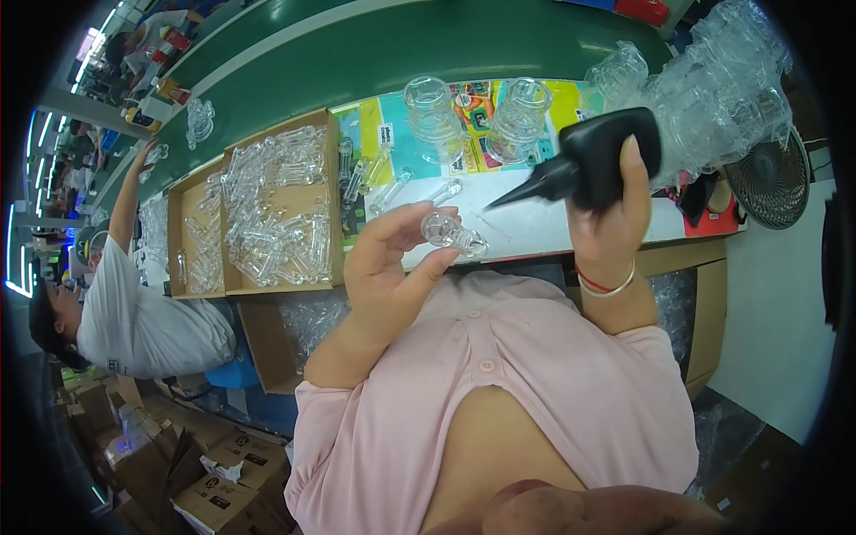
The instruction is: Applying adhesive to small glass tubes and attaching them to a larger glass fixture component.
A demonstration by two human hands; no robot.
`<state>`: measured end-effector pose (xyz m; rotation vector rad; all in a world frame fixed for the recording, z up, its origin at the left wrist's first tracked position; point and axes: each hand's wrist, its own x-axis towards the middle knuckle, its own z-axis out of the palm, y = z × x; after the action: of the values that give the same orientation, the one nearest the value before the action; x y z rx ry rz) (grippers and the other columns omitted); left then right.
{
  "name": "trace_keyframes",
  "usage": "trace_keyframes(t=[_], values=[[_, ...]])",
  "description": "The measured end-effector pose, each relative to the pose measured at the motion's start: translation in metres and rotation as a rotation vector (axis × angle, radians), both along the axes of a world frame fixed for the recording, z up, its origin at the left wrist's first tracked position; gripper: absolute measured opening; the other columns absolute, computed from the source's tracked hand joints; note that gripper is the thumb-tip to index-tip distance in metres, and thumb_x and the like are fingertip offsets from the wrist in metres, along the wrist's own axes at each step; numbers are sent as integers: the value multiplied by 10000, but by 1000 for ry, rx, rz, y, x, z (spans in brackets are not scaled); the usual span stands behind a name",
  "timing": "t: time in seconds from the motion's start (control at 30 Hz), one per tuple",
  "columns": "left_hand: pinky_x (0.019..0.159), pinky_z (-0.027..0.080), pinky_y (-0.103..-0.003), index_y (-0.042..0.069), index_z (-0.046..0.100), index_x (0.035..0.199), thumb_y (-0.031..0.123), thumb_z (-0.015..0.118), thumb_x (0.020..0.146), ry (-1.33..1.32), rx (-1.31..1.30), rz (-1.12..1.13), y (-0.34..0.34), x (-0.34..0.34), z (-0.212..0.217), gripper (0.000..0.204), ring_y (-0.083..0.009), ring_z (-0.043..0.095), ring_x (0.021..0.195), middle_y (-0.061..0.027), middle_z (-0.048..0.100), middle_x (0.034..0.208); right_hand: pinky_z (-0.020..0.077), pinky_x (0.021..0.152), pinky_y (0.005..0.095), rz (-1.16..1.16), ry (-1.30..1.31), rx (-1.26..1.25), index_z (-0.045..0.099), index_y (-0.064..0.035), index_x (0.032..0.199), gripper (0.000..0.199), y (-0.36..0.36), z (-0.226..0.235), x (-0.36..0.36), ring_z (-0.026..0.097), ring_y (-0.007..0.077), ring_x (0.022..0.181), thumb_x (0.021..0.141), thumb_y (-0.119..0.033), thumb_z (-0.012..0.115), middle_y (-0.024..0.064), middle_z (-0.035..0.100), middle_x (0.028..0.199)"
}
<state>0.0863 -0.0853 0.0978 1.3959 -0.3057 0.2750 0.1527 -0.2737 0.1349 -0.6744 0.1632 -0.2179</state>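
My left hand (392, 259) is closed round a small clear part (453, 234) with a round cup end and a narrower knobbed end, held near the table's front edge. In my right hand (613, 221) is a black squeeze bottle (615, 156), tilted so that its pointed nozzle (535, 181) aims left and down toward the clear part. A gap separates the nozzle tip from the part. Two stacks of round clear pieces, the left stack (434, 116) and the right stack (520, 116), stand beyond my hands. Loose clear tubes (390, 191) lie to the left of them.
Left of me, a divided cardboard box (337, 205) holds many clear tubes. Large clear pieces (713, 98) pile up at the right, near a black fan (769, 183). A co-worker in a white shirt (147, 330) reaches over the green table (366, 45) at the left.
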Motion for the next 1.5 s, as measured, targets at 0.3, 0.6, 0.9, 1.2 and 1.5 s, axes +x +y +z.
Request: trace_keyframes(t=[0.3, 0.6, 0.9, 1.2, 1.5], values=[[879, 434, -321, -11, 439, 1073, -47, 625, 752, 383, -351, -165, -15, 26, -21, 372, -206, 555, 982, -169, 563, 1060, 385, 326, 168, 410, 138, 1077, 490, 91, 903, 319, -82, -166, 52, 458, 100, 441, 796, -195, 585, 159, 525, 797], [831, 457, -316, 20, 481, 1053, 69, 610, 802, 687, -453, -318, -48, 47, -64, 286, -190, 568, 910, -96, 569, 999, 425, 383, 177, 297, 202, 1096, 456, 104, 904, 257, -105, -201, 56, 490, 114, 483, 841, -140, 508, 166, 511, 781], [807, 464, -314, 35, 500, 1024, 68, 614, 804, 772, -529, -351, -61, 50, -74, 250, -182, 579, 872, -82, 589, 954, 366, 376, 177, 550, 152, 609, 491, 25, 931, 228, -110, -185, 105, 454, 100, 484, 858, -191, 506, 132, 540, 768], [800, 479, -329, 55, 508, 1007, 99, 618, 807, 739, -538, -323, -54, 47, -74, 233, -202, 589, 868, -74, 580, 1001, 473, 898, 369, -113, 230, 376, 451, 81, 1037, 297, -55, -183, 166, 553, 299, 986, 861, -151, 512, 186, 526, 1015], [776, 480, -321, 61, 515, 915, 115, 651, 785, 732, -556, -290, -55, 54, -77, 196, -192, 595, 818, -84, 598, 918, 336, 998, 404, 62, 387, 343, 318, 61, 1241, 496, -74, -178, 98, 451, 287, 1133, 907, -280, 451, 202, 468, 1150]])
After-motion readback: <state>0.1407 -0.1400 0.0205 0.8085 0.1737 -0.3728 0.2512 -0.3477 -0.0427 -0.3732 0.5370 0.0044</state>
